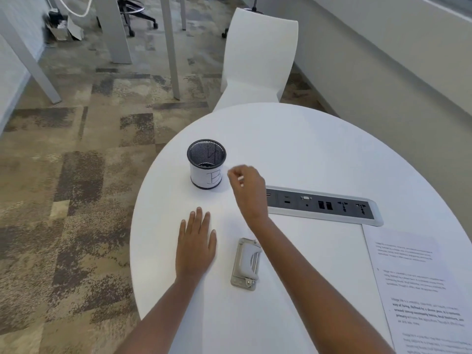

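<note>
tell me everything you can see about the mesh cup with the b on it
The mesh cup is a round pen holder of black wire mesh, with a solid dark rim at the top and at the base. A white paper band wraps its wall, with a hand-drawn letter B facing the camera. It stands upright on the white table, near the table's left edge. Nothing sticks up out of it. The right hand, fingers curled, hovers just to its right and does not touch it.
</note>
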